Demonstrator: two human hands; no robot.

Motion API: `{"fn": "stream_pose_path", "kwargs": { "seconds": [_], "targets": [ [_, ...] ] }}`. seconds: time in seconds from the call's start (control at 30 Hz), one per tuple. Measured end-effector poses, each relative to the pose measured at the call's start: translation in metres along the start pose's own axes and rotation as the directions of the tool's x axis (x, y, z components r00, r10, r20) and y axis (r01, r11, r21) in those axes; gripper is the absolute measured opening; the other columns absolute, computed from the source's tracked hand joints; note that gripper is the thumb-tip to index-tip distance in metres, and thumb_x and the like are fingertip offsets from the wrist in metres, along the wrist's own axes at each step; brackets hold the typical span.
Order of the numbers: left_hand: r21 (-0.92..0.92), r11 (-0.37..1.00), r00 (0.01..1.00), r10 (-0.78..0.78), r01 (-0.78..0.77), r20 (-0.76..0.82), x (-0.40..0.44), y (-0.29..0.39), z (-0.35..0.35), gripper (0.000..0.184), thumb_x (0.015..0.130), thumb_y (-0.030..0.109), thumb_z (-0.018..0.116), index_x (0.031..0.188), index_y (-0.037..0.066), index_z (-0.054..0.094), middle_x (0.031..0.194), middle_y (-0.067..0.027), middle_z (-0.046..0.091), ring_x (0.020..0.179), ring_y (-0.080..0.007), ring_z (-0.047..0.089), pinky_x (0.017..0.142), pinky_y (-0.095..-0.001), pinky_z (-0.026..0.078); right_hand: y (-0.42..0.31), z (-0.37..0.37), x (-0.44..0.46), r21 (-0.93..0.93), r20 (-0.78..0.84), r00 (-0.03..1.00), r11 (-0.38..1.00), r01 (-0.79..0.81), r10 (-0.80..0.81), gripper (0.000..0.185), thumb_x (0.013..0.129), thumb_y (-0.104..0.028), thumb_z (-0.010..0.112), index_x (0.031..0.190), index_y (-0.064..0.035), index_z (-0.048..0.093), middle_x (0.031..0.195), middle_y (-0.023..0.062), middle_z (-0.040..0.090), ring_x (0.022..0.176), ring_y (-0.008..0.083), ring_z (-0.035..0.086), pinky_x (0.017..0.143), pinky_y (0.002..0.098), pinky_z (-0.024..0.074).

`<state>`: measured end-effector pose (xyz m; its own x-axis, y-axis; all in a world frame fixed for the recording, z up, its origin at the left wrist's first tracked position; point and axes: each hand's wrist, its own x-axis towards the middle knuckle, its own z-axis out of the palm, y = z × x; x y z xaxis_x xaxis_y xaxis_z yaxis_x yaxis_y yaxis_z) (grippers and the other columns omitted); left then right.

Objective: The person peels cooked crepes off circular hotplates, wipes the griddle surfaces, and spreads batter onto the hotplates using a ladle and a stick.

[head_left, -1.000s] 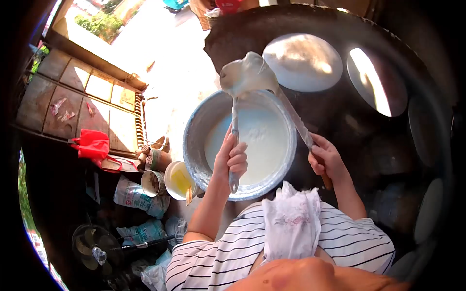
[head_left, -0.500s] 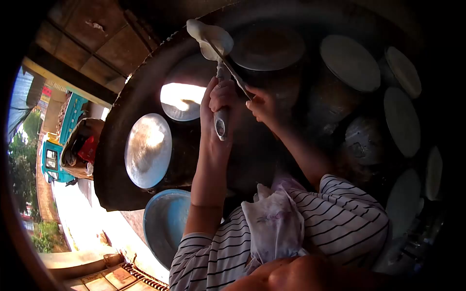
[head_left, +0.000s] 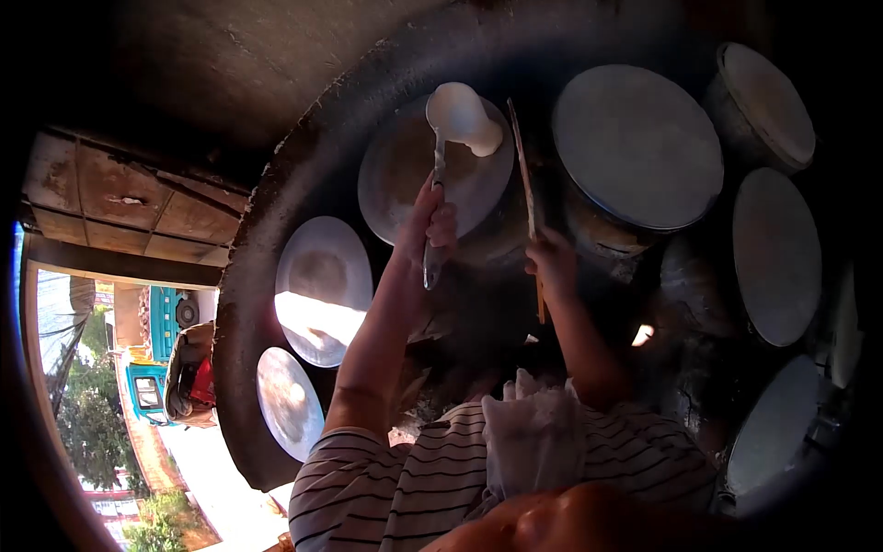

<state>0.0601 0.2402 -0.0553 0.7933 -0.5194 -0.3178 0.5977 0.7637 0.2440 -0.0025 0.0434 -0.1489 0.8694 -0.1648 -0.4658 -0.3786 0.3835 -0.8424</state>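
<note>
My left hand (head_left: 430, 219) is closed round the handle of a ladle (head_left: 439, 167), its bowl coated white. A thick white batter (head_left: 483, 138) spills over the bowl's right edge, above a round flat griddle plate (head_left: 391, 175) with a brownish centre. Whether the batter touches the plate I cannot tell. My right hand (head_left: 552, 262) grips a thin wooden stick (head_left: 524, 170), which points up and away, just right of the ladle and apart from it.
More round plates stand in a ring: a large pale one (head_left: 639, 147) to the right, others (head_left: 777, 258) farther right, and a partly sunlit one (head_left: 322, 267) to the left. A dark curved rim (head_left: 253, 276) borders them. A blue truck (head_left: 147, 391) is outside.
The ladle and stick have come apart; they were crossed against each other. My view and both hands have shifted, and the ladle is now over the brown-centred plate with batter spilling from it.
</note>
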Motion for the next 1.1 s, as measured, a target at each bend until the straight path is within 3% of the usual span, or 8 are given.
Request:
{"fn": "stream_pose_path", "kwargs": {
  "seconds": [0.13, 0.3, 0.4, 0.53, 0.67, 0.77, 0.93, 1.1],
  "targets": [
    [0.521, 0.853, 0.972, 0.089, 0.038, -0.217, 0.028, 0.021, 0.009, 0.039, 0.097, 0.018, 0.047, 0.135, 0.025, 0.043, 0.060, 0.0039, 0.037, 0.044, -0.0043, 0.035, 0.036, -0.0213, 0.030, 0.019, 0.013, 0.020, 0.087, -0.060, 0.986, 0.983, 0.163, -0.158, 0.048, 0.074, 0.003, 0.058, 0.121, -0.0042, 0.059, 0.079, 0.0036, 0.058, 0.061, 0.0081, 0.054, 0.049, 0.0233, 0.0466],
    [0.701, 0.713, 0.964, 0.206, -0.029, -0.169, 0.074, 0.051, -0.009, 0.046, 0.095, 0.015, 0.048, 0.138, 0.026, 0.037, 0.061, 0.0037, 0.038, 0.044, -0.0059, 0.037, 0.037, -0.0231, 0.032, 0.011, 0.047, 0.038, -0.515, 0.000, 0.766, 0.657, 0.551, -0.643, 0.044, 0.072, 0.004, 0.061, 0.115, 0.0009, 0.056, 0.097, 0.0127, 0.054, 0.089, 0.0254, 0.056, 0.077, 0.0345, 0.0468],
    [0.702, 0.710, 0.954, 0.249, -0.061, -0.170, 0.094, 0.088, -0.041, 0.046, 0.095, 0.013, 0.048, 0.139, 0.023, 0.037, 0.061, 0.0022, 0.040, 0.044, -0.0077, 0.039, 0.037, -0.0237, 0.033, 0.003, 0.042, 0.038, -0.774, 0.192, 0.705, 0.336, 0.536, -0.683, 0.046, 0.069, 0.006, 0.061, 0.114, 0.0007, 0.054, 0.104, 0.0187, 0.050, 0.101, 0.0364, 0.050, 0.084, 0.0404, 0.0430],
    [0.737, 0.674, 0.954, 0.255, -0.057, -0.160, 0.105, 0.115, -0.052, 0.049, 0.095, 0.014, 0.047, 0.141, 0.024, 0.033, 0.059, 0.0018, 0.037, 0.041, -0.0082, 0.037, 0.034, -0.0246, 0.030, -0.018, 0.101, 0.063, -0.893, 0.262, 0.776, 0.161, 0.421, -0.574, 0.048, 0.068, 0.000, 0.066, 0.114, -0.0005, 0.053, 0.102, 0.0174, 0.050, 0.099, 0.0345, 0.049, 0.081, 0.0418, 0.0450],
    [0.872, 0.477, 0.942, 0.330, -0.108, -0.063, 0.117, 0.155, -0.067, 0.051, 0.095, 0.013, 0.047, 0.142, 0.023, 0.031, 0.057, 0.0021, 0.036, 0.041, -0.0086, 0.037, 0.035, -0.0248, 0.031, -0.025, 0.070, 0.085, -0.865, 0.236, 0.643, 0.144, 0.481, -0.729, 0.043, 0.067, -0.001, 0.066, 0.110, -0.0035, 0.059, 0.102, 0.0120, 0.052, 0.099, 0.0331, 0.050, 0.080, 0.0410, 0.0466],
    [0.872, 0.488, 0.944, 0.302, -0.030, -0.136, 0.087, 0.157, -0.082, 0.051, 0.095, 0.013, 0.047, 0.143, 0.021, 0.031, 0.056, 0.0020, 0.036, 0.040, -0.0092, 0.038, 0.035, -0.0250, 0.032, -0.006, 0.057, 0.037, -0.882, 0.240, 0.748, 0.183, 0.435, -0.619, 0.040, 0.069, 0.002, 0.061, 0.109, -0.0030, 0.059, 0.107, 0.0118, 0.052, 0.098, 0.0328, 0.052, 0.079, 0.0410, 0.0472],
    [0.957, 0.282, 0.917, 0.396, -0.069, -0.051, 0.082, 0.174, -0.088, 0.052, 0.094, 0.011, 0.048, 0.143, 0.016, 0.031, 0.056, 0.0017, 0.038, 0.041, -0.0086, 0.038, 0.037, -0.0247, 0.032, -0.019, 0.098, 0.093, -0.814, 0.274, 0.611, 0.159, 0.558, -0.743, 0.035, 0.070, 0.001, 0.060, 0.104, -0.0044, 0.063, 0.101, 0.0116, 0.057, 0.098, 0.0323, 0.053, 0.082, 0.0409, 0.0476],
    [0.911, 0.412, 0.891, 0.419, -0.013, -0.177, 0.054, 0.177, -0.100, 0.052, 0.093, 0.010, 0.048, 0.143, 0.015, 0.033, 0.057, 0.0005, 0.041, 0.040, -0.0101, 0.038, 0.036, -0.0261, 0.033, -0.010, 0.063, 0.057, -0.875, 0.237, 0.694, 0.161, 0.457, -0.680, 0.034, 0.069, 0.002, 0.060, 0.103, -0.0051, 0.064, 0.104, 0.0087, 0.058, 0.098, 0.0317, 0.054, 0.081, 0.0390, 0.0483]
  ]
}}
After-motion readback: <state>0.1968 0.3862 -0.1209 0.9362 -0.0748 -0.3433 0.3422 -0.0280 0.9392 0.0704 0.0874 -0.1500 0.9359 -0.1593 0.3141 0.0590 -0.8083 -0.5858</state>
